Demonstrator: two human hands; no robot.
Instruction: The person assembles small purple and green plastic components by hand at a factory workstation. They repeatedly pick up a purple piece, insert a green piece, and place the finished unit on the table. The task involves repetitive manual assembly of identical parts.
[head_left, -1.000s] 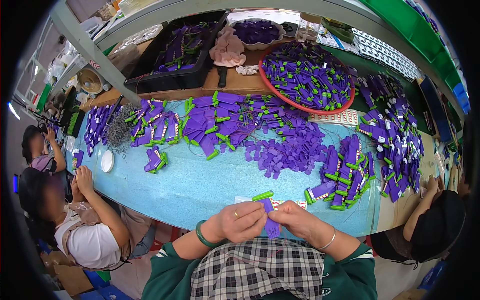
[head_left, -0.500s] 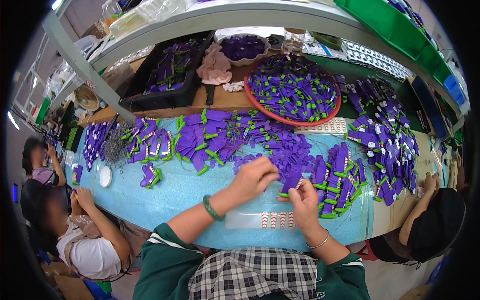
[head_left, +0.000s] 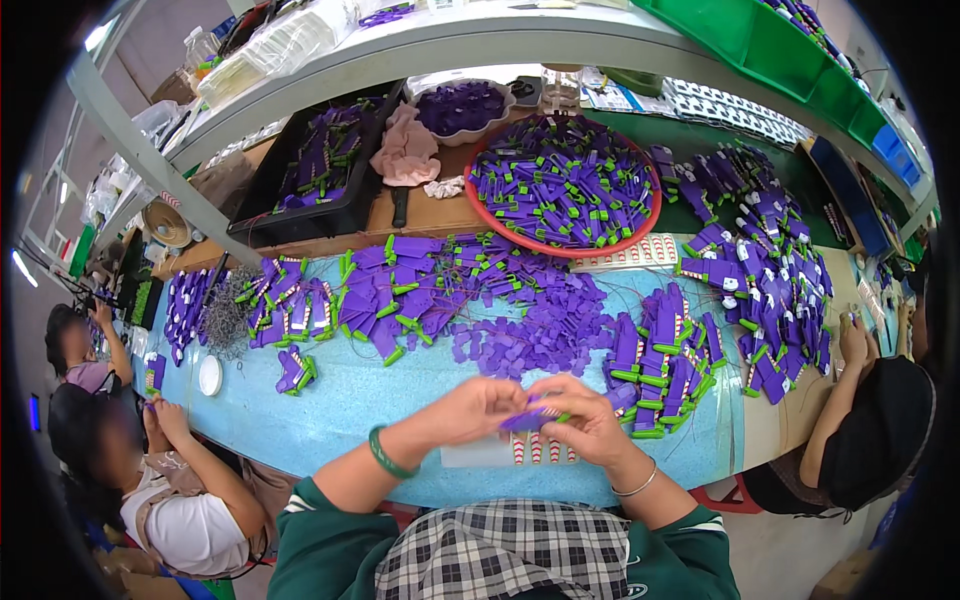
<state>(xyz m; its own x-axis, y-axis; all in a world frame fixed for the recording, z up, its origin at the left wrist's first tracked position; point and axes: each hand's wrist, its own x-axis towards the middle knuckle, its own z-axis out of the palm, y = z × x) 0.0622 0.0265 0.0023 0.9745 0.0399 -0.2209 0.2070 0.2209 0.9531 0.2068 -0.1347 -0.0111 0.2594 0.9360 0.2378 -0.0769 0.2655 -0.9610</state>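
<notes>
Above blue table (head_left: 350, 400), curled right hand (head_left: 592, 424) grips a purple piece (head_left: 524, 421).

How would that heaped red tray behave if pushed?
The red tray would probably feel heavy, being heaped full. A jolt might spill purple-and-green pieces over its rim. Being broad, it seems unlikely to tip.

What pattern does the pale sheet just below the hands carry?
The pale sheet carries red and white chevrons; best seen in the head view.

Purple piece (head_left: 522, 421), green at one end, blurred, above blue tabletop (head_left: 275, 418)
</notes>
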